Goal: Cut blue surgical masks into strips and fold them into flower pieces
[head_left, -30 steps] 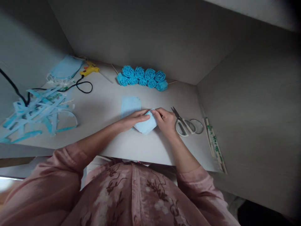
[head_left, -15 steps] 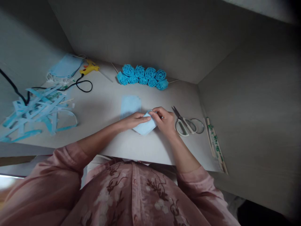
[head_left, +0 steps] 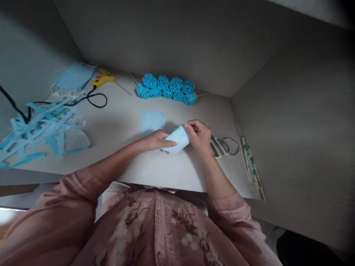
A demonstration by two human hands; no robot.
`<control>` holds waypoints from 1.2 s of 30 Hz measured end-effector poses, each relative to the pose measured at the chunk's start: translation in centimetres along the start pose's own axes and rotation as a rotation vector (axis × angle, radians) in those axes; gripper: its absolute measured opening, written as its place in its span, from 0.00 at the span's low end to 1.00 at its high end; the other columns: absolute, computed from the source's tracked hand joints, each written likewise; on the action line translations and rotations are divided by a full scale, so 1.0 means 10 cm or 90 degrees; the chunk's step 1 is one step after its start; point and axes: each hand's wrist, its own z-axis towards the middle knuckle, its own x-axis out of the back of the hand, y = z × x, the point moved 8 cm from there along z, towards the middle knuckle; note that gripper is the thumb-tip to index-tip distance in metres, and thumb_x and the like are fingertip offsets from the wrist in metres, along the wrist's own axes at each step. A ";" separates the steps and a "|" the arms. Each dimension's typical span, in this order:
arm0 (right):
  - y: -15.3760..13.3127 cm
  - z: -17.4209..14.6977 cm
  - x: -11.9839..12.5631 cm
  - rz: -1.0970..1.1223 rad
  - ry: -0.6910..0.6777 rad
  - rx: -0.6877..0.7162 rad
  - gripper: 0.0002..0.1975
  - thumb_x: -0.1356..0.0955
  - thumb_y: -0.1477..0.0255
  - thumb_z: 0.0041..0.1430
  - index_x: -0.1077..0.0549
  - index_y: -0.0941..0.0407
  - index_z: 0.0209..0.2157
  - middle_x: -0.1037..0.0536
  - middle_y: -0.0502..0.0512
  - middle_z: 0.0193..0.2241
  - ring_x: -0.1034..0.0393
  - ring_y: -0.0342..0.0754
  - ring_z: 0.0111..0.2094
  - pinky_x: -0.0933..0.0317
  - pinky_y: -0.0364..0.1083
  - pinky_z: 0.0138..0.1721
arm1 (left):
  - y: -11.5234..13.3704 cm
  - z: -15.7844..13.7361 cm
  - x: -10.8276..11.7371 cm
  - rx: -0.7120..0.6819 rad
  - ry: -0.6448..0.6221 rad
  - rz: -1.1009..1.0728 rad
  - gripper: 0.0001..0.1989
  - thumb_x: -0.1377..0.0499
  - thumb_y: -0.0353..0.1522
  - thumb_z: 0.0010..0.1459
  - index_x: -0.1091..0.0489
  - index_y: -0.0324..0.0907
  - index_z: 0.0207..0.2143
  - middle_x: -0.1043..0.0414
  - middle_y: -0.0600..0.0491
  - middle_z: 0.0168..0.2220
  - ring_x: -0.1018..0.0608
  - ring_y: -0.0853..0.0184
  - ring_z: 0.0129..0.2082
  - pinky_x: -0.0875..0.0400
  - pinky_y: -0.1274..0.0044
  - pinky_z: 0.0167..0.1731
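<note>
A folded piece of light blue mask fabric is stretched between my two hands, a little above the table. My left hand grips its lower left end, thumb on top and fingers beneath. At its upper right corner, my right hand pinches the edge between thumb and fingers. Flat on the table behind my left hand lies another light blue fabric piece, partly covered by that hand. Just right of my right hand are white-handled scissors, their blades hidden behind it.
Several blue fabric roses line the back. At left are a yellow glue gun with a black cord, a stack of face masks and a heap of cut strips. A roll of tape and wrapped sticks lie right.
My right hand has moved right and slightly up, drawing the fabric's corner with it and tilting the piece. It now covers the scissors' blades.
</note>
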 end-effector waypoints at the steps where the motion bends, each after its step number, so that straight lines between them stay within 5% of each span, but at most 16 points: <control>1: 0.02 0.01 0.01 0.007 0.004 -0.005 0.14 0.31 0.58 0.56 0.25 0.55 0.29 0.33 0.45 0.17 0.41 0.40 0.20 0.47 0.42 0.24 | 0.00 0.00 0.01 -0.002 0.008 0.010 0.11 0.35 0.37 0.48 0.26 0.37 0.24 0.26 0.53 0.21 0.27 0.72 0.21 0.35 0.80 0.23; 8: 0.21 0.12 0.22 0.066 0.104 -0.063 0.15 0.30 0.58 0.54 0.27 0.56 0.27 0.32 0.46 0.18 0.42 0.40 0.20 0.49 0.41 0.22 | 0.04 0.02 0.13 -0.055 0.073 0.052 0.15 0.37 0.40 0.51 0.30 0.38 0.22 0.30 0.54 0.19 0.31 0.74 0.20 0.38 0.80 0.22; 17: 0.22 0.16 0.29 0.085 0.112 -0.062 0.15 0.30 0.58 0.54 0.27 0.56 0.27 0.34 0.45 0.17 0.45 0.39 0.19 0.51 0.41 0.21 | 0.08 0.01 0.15 -0.099 0.015 0.138 0.19 0.39 0.45 0.52 0.31 0.38 0.21 0.34 0.56 0.19 0.34 0.75 0.20 0.42 0.81 0.21; 21: 0.07 0.10 0.27 0.024 0.097 0.003 0.15 0.31 0.57 0.56 0.27 0.55 0.28 0.33 0.45 0.17 0.43 0.39 0.19 0.49 0.41 0.21 | 0.19 -0.02 0.27 -0.144 0.066 0.137 0.21 0.42 0.47 0.55 0.24 0.38 0.37 0.22 0.49 0.35 0.24 0.66 0.35 0.31 0.75 0.36; 25: -0.20 -0.03 0.12 -0.135 0.048 0.145 0.14 0.33 0.58 0.61 0.24 0.54 0.31 0.30 0.46 0.18 0.39 0.40 0.20 0.46 0.42 0.25 | 0.38 -0.11 0.43 -0.214 0.181 0.099 0.27 0.49 0.48 0.61 0.29 0.39 0.53 0.25 0.45 0.50 0.25 0.60 0.50 0.35 0.69 0.52; 28: -0.39 -0.13 -0.04 -0.219 -0.003 0.250 0.14 0.34 0.59 0.63 0.23 0.53 0.32 0.24 0.49 0.21 0.35 0.41 0.20 0.45 0.43 0.26 | 0.46 -0.14 0.33 -0.246 0.162 0.150 0.23 0.43 0.44 0.58 0.27 0.40 0.50 0.25 0.46 0.49 0.25 0.60 0.50 0.35 0.70 0.51; 31: -0.50 -0.20 -0.14 -0.240 -0.038 0.287 0.15 0.35 0.59 0.64 0.23 0.53 0.31 0.22 0.50 0.23 0.34 0.42 0.21 0.44 0.43 0.28 | 0.47 -0.14 0.20 -0.257 0.153 0.236 0.14 0.40 0.40 0.53 0.26 0.40 0.37 0.24 0.52 0.37 0.25 0.65 0.39 0.33 0.75 0.41; 36: -0.39 -0.15 -0.15 -0.083 -0.077 0.158 0.18 0.37 0.54 0.64 0.24 0.53 0.38 0.23 0.51 0.26 0.32 0.43 0.25 0.41 0.43 0.29 | 0.31 -0.09 0.26 -0.207 0.220 0.122 0.14 0.40 0.41 0.54 0.33 0.39 0.25 0.36 0.58 0.22 0.33 0.72 0.24 0.41 0.79 0.26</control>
